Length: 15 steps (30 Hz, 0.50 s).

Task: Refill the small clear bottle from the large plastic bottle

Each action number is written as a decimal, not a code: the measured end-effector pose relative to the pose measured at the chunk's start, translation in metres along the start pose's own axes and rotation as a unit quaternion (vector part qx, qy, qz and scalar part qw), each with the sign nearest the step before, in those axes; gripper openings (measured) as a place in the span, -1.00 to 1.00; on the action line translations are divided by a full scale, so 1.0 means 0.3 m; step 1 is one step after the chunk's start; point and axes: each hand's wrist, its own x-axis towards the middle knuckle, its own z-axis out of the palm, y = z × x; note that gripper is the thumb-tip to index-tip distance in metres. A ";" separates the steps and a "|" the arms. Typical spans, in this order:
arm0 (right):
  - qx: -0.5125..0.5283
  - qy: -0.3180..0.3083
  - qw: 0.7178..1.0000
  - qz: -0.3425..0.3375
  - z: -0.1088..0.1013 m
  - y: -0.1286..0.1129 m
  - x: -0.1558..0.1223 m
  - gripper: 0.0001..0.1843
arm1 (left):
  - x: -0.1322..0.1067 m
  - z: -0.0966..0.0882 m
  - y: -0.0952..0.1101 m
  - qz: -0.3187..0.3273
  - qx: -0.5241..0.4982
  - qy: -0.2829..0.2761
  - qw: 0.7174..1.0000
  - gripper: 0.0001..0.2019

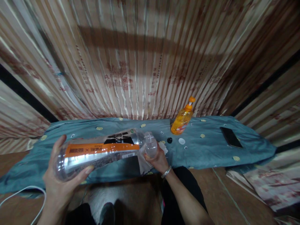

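Note:
My left hand (57,186) is wrapped round the base of a large clear plastic bottle (103,148) with an orange, silver and black label. The bottle lies nearly level in the air, its neck pointing right. My right hand (160,161), with a silver bangle at the wrist, grips a small clear plastic bottle (152,147). Their necks come together, though I cannot tell whether they touch. White tissue (143,164) hangs beneath the small bottle by my right fingers. A small black cap (169,140) and a white disc (182,141) lie just right of that hand.
A pump bottle of orange liquid (182,120) stands at the back of the teal patterned cloth (206,156). Farther right lies a black phone-like slab (231,137). Striped curtains (131,72) rise behind. A white cable (28,188) curves at the lower left.

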 end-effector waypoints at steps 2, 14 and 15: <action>0.000 -0.001 1.000 0.004 0.000 -0.002 0.000 -0.29 | 0.000 0.002 0.007 -0.002 -0.004 0.003 1.000 0.03; -0.001 0.000 1.000 -0.006 -0.003 0.000 0.000 -0.28 | 0.000 0.008 0.021 0.002 -0.004 -0.001 1.000 0.02; -0.004 0.002 1.000 -0.006 -0.003 -0.001 0.000 -0.28 | 0.000 0.008 0.024 -0.003 -0.003 0.002 1.000 0.02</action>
